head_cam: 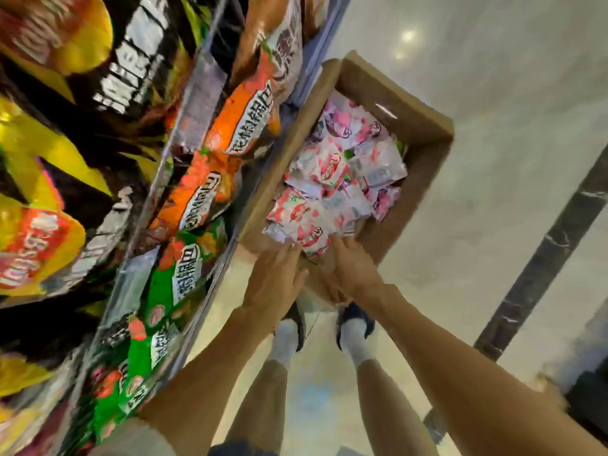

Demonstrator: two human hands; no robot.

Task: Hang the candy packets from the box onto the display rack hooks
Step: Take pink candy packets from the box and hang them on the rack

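An open cardboard box [424, 149] stands on the floor, filled with several pink-and-white candy packets [339, 172]. Both my hands reach down to its near edge. My left hand [274, 279] lies over the near wall with fingers stretched toward the closest packet [311, 240]. My right hand [350, 264] is beside it, fingertips touching that same packet at the box's near end. Neither hand visibly grips anything. The display rack [194, 103] rises at the left, blurred.
Orange, green and black-and-yellow snack bags [204, 192] hang on the rack at the left, close beside the box. My two feet [353, 324] stand just before the box. Pale polished floor [493, 93] spreads to the right, with a dark stripe [552, 245].
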